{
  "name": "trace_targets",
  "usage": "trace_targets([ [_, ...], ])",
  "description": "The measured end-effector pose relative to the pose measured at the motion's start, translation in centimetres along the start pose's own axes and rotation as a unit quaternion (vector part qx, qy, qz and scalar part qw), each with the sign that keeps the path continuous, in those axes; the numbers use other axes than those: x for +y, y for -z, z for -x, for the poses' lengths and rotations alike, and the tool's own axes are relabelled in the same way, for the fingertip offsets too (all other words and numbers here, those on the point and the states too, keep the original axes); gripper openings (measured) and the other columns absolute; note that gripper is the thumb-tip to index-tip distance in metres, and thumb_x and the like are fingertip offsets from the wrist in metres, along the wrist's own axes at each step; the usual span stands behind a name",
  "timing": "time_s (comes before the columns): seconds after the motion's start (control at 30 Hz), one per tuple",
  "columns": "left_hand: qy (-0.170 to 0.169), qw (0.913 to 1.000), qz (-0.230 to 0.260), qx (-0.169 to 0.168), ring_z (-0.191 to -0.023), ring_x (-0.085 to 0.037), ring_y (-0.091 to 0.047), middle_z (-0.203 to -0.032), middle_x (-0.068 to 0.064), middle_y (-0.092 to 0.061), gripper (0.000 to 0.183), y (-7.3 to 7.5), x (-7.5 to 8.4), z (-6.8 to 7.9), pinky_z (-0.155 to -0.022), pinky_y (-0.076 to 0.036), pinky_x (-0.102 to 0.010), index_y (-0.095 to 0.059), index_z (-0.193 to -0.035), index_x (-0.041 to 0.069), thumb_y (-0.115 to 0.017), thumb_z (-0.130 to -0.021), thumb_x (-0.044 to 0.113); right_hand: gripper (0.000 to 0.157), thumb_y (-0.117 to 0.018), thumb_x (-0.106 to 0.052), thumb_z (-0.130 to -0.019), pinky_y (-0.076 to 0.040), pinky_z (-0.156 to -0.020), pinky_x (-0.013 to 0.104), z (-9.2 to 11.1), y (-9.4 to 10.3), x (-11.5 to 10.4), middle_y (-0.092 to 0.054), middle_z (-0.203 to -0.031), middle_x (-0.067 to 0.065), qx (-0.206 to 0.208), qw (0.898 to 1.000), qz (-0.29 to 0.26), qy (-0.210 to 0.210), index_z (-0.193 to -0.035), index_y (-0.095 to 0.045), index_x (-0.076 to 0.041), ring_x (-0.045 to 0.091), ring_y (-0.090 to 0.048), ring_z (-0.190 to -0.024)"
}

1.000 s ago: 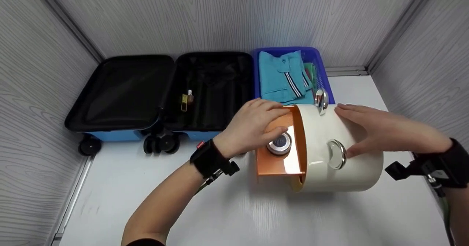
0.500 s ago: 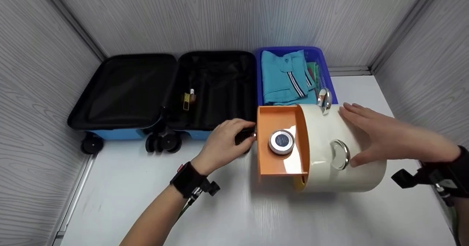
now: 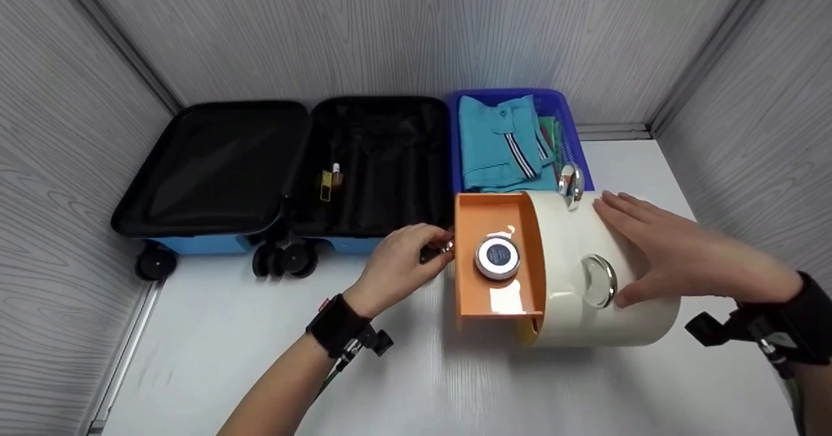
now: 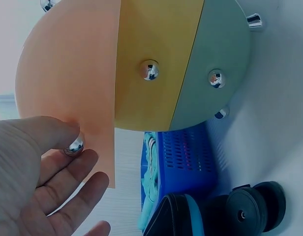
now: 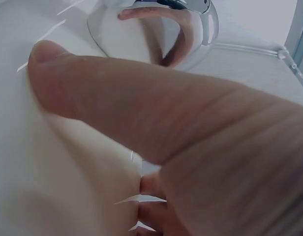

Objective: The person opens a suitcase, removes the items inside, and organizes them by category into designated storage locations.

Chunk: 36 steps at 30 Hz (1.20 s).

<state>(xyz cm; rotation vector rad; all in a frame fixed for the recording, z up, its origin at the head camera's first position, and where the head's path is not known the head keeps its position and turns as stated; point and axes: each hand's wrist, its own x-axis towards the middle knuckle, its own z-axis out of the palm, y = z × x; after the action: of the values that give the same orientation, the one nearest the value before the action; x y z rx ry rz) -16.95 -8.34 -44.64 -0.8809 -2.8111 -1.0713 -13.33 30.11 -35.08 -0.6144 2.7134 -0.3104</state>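
Observation:
My left hand [image 3: 404, 264] is at the outer face of an orange drawer [image 3: 474, 296]. In the left wrist view its thumb and fingers pinch the drawer's round silver knob [image 4: 75, 145]. A round silver tin [image 3: 498, 258] with a dark label sits inside the pulled-out drawer. The drawer belongs to a cream, rounded cabinet [image 3: 637, 322] with chrome fittings. My right hand [image 3: 679, 254] rests on the cabinet with fingers and thumb spread, beside a chrome handle [image 3: 601, 281]. The cabinet's yellow drawer [image 4: 156, 34] and green drawer [image 4: 215, 44] are pushed in.
An open blue suitcase [image 3: 201, 245] with black lining lies at the back left, holding a small bottle [image 3: 337, 175] and a yellow-edged item [image 3: 325, 186]. Behind the cabinet stands a blue basket [image 3: 572, 121] with folded turquoise clothing [image 3: 487, 143]. Walls enclose the table.
My left hand has moved left from above the tin to the drawer's front knob, uncovering the tin. My right hand stays on the cabinet, and the drawer remains pulled out.

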Motion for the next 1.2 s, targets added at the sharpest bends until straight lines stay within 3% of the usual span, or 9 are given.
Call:
trace_targets([
  [0.3,-0.043,0.9989,0.016,0.002,-0.100,-0.007,-0.063,-0.108,0.006,-0.071,0.022,-0.9,1.5,-1.1,-0.086,-0.052,-0.030,-0.074,-0.116,0.018,-0.072,-0.099,0.032,0.134,-0.093,-0.054,-0.063,-0.024,-0.116,0.064,0.0,0.1,-0.2,-0.019,-0.167,0.020,0.003,1.000,0.004,-0.005,-0.163,-0.020,-0.004,0.046,-0.018,-0.151],
  [0.6,-0.064,0.9973,0.036,0.003,-0.100,-0.004,-0.064,-0.111,0.007,-0.071,0.024,-2.4,2.7,-2.6,-0.088,-0.052,-0.025,-0.074,-0.117,0.018,-0.071,-0.099,0.033,0.134,-0.093,-0.055,-0.063,-0.024,-0.116,0.064,-0.1,0.3,-0.1,-0.019,-0.168,0.020,0.002,1.000,0.009,-0.004,-0.163,-0.019,-0.004,0.046,-0.018,-0.151],
  [1.2,-0.033,0.9974,0.054,-0.033,-0.099,0.000,-0.060,-0.111,0.010,-0.068,0.026,-4.8,4.8,-4.3,-0.086,-0.050,-0.018,-0.072,-0.121,0.018,-0.071,-0.099,0.033,0.135,-0.092,-0.057,-0.063,-0.025,-0.115,0.064,0.1,0.0,0.1,-0.020,-0.167,0.021,0.012,1.000,0.005,0.009,-0.163,-0.020,-0.003,0.046,-0.019,-0.151],
])
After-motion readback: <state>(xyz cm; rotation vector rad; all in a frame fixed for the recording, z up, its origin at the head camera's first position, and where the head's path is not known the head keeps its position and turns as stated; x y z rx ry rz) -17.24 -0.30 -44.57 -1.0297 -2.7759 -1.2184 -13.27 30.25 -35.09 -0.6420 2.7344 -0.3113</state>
